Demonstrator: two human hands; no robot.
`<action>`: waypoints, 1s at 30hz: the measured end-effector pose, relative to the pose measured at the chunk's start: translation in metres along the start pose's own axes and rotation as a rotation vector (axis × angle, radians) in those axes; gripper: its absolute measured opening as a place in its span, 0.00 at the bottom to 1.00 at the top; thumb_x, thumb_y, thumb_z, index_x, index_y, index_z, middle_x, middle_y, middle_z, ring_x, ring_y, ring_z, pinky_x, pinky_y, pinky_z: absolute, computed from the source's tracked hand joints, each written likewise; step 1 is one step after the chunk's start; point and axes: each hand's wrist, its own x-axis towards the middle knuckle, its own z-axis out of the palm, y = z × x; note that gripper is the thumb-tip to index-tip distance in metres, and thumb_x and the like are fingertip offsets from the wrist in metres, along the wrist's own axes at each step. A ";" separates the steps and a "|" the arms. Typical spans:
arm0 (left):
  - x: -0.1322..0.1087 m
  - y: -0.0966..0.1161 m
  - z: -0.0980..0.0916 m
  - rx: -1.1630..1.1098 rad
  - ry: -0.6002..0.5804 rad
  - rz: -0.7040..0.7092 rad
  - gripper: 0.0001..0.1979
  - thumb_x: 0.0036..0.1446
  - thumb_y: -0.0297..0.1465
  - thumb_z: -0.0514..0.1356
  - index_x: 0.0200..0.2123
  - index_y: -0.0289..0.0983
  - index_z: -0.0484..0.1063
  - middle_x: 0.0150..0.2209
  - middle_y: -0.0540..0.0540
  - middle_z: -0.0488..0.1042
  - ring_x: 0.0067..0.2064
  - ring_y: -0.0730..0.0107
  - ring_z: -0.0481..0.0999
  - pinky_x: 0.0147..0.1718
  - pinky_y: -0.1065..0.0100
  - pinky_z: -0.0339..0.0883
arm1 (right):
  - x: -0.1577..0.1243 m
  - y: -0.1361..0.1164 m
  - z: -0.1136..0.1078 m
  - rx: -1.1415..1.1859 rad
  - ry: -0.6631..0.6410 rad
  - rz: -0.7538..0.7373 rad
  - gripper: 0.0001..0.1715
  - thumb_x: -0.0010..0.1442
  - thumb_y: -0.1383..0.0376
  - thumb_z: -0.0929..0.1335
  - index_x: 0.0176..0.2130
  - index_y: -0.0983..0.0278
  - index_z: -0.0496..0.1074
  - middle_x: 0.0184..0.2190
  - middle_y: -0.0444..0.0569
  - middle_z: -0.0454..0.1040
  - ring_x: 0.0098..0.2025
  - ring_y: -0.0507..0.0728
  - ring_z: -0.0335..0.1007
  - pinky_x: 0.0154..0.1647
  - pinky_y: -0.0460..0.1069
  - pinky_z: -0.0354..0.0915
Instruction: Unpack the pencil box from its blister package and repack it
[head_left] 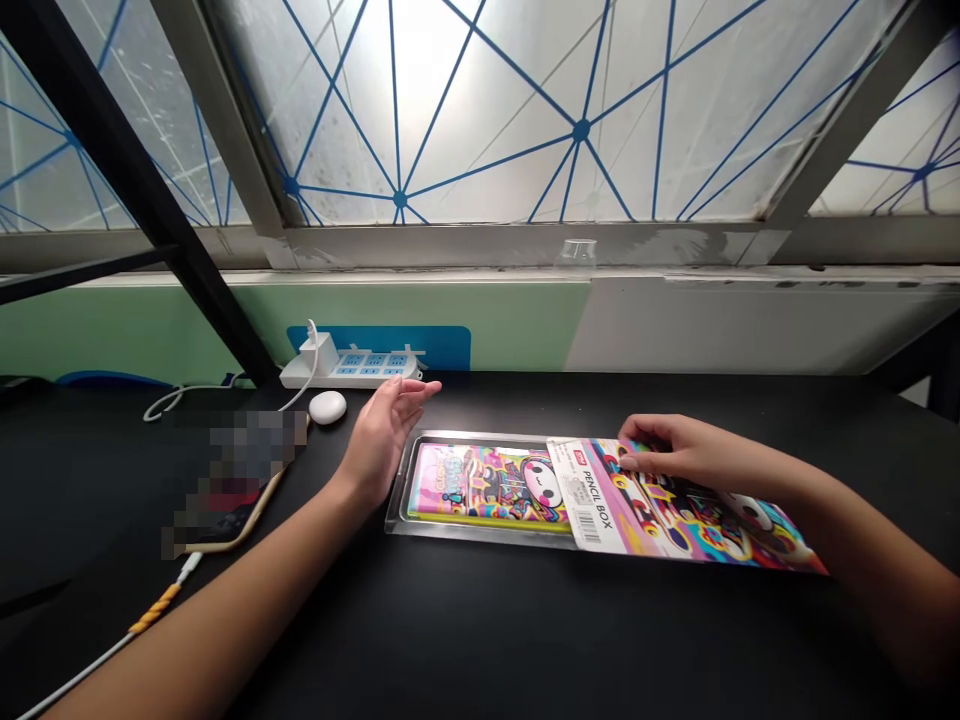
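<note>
A colourful pencil box (480, 485) with cartoon prints lies in a clear plastic tray (480, 537) on the black table. Over the tray's right part sits a printed card (596, 505) marked "PENCIL BOX", reaching far out to the right. My right hand (675, 450) grips this card near its upper edge, thumb on top and the other fingers partly hidden. At the tray's left end my left hand (381, 440) rests on its side, fingers stretched out and holding nothing. Whether it touches the tray rim I cannot tell.
Behind my left hand stand a white power strip (375, 372) with a plugged-in adapter (319, 352) and a white rounded case (328, 407). A blurred phone (247, 490) on a white cable (97, 655) lies left of my forearm. A black metal frame (142, 190) slants at the left.
</note>
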 end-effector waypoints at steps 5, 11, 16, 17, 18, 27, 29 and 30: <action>-0.006 -0.002 0.007 -0.102 0.047 0.074 0.18 0.68 0.46 0.53 0.39 0.38 0.72 0.48 0.39 0.83 0.61 0.58 0.74 0.64 0.55 0.54 | 0.000 0.001 0.000 -0.108 0.142 -0.031 0.38 0.50 0.40 0.73 0.53 0.59 0.73 0.42 0.52 0.78 0.45 0.64 0.75 0.44 0.53 0.72; -0.008 0.001 0.007 -0.114 0.090 0.109 0.20 0.69 0.47 0.50 0.37 0.39 0.71 0.46 0.40 0.83 0.59 0.58 0.76 0.62 0.56 0.58 | 0.013 -0.027 0.019 -0.171 0.140 -0.076 0.52 0.51 0.40 0.72 0.66 0.59 0.61 0.62 0.61 0.70 0.62 0.71 0.67 0.60 0.62 0.67; -0.007 -0.001 0.006 -0.147 0.092 0.098 0.20 0.68 0.48 0.51 0.37 0.38 0.71 0.44 0.40 0.83 0.58 0.57 0.77 0.61 0.55 0.58 | 0.032 -0.070 0.039 -0.297 0.040 -0.102 0.52 0.56 0.39 0.69 0.69 0.60 0.58 0.67 0.61 0.63 0.65 0.71 0.64 0.63 0.61 0.64; -0.007 -0.001 0.006 -0.147 0.094 0.094 0.20 0.68 0.48 0.51 0.37 0.38 0.71 0.44 0.40 0.83 0.58 0.57 0.77 0.61 0.56 0.58 | 0.036 -0.078 0.043 -0.306 0.030 -0.111 0.52 0.56 0.39 0.69 0.69 0.60 0.57 0.67 0.61 0.62 0.65 0.71 0.64 0.62 0.61 0.65; -0.006 -0.002 0.005 -0.147 0.100 0.089 0.20 0.68 0.49 0.51 0.38 0.38 0.71 0.44 0.40 0.83 0.58 0.57 0.77 0.61 0.56 0.58 | 0.041 -0.087 0.047 -0.311 0.022 -0.121 0.53 0.56 0.38 0.69 0.69 0.60 0.57 0.68 0.60 0.62 0.64 0.70 0.65 0.62 0.60 0.65; -0.004 0.000 0.006 -0.127 0.146 0.032 0.19 0.66 0.49 0.51 0.38 0.39 0.68 0.42 0.41 0.82 0.55 0.60 0.78 0.59 0.59 0.60 | 0.064 -0.153 0.086 -0.418 0.037 -0.214 0.50 0.57 0.39 0.69 0.69 0.57 0.57 0.66 0.61 0.63 0.59 0.72 0.70 0.55 0.61 0.67; -0.004 -0.001 0.006 -0.074 0.161 0.002 0.13 0.64 0.43 0.53 0.39 0.40 0.67 0.44 0.42 0.82 0.56 0.60 0.77 0.60 0.58 0.60 | 0.064 -0.159 0.090 -0.454 0.074 -0.238 0.50 0.58 0.40 0.69 0.70 0.56 0.57 0.67 0.60 0.63 0.56 0.73 0.72 0.54 0.62 0.67; -0.004 -0.002 0.006 -0.046 0.168 -0.022 0.08 0.62 0.38 0.56 0.40 0.40 0.67 0.46 0.42 0.81 0.57 0.59 0.76 0.59 0.57 0.60 | 0.063 -0.160 0.092 -0.474 0.104 -0.251 0.49 0.58 0.40 0.69 0.70 0.56 0.56 0.67 0.61 0.63 0.56 0.73 0.71 0.54 0.63 0.66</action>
